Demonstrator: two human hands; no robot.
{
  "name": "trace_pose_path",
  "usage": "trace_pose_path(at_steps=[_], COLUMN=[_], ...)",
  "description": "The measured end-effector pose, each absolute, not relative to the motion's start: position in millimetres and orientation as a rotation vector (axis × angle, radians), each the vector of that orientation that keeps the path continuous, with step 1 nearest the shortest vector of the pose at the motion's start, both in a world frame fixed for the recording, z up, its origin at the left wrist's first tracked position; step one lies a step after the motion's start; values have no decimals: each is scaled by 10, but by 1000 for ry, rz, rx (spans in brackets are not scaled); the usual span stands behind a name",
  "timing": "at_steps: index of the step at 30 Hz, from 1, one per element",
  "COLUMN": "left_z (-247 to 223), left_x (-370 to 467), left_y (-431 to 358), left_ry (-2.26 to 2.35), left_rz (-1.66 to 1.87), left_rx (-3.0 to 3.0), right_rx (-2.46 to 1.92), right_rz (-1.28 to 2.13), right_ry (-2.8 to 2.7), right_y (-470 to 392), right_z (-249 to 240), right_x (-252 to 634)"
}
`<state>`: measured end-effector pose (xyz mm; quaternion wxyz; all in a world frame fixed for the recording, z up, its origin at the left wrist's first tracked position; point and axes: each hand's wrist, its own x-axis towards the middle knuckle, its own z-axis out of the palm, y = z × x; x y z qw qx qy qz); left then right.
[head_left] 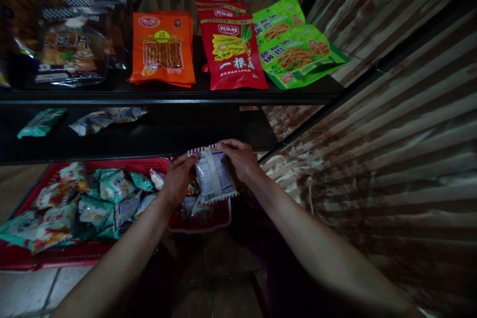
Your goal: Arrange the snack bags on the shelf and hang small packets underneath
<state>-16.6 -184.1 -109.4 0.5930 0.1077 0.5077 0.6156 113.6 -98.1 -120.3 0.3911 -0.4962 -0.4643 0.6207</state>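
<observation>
Between my hands is a small snack bag (214, 174), its printed back and centre seam facing me, with red, white and blue striped ends. My left hand (179, 176) pinches its upper left corner. At the upper right corner, the fingers of my right hand (238, 156) close on the striped edge. The bag hangs over a small red basket (227, 216) holding a few more packets, partly hidden by the bag. To the left, a larger red basket (93, 164) is heaped with teal and white snack packets (117, 186).
A black upper shelf (167, 95) carries orange bags (163, 49), red bags (233, 52), green bags (298, 54) and dark brown bags (70, 49). On the lower shelf (186, 134) lie a teal packet (41, 123) and silvery packets (108, 120). A pleated curtain (391, 184) hangs at right.
</observation>
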Motion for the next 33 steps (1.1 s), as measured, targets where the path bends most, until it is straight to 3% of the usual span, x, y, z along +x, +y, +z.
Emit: trace_pose_path(at_steps=[9, 18, 33], left_z=[-1259, -1083, -1156], left_x=[-255, -497, -537], left_y=[-1765, -1704, -1679], left_ry=[1160, 1159, 1130], left_rz=[1532, 1648, 1714], left_rx=[114, -276, -251], right_rx=[-1250, -1443, -1422], right_rz=[1664, 1855, 2101], right_ry=[-1117, -1003, -746], right_y=[-1004, -1182, -1272], right_z=[-1201, -1164, -1202], right_x=[1125, 1218, 1142])
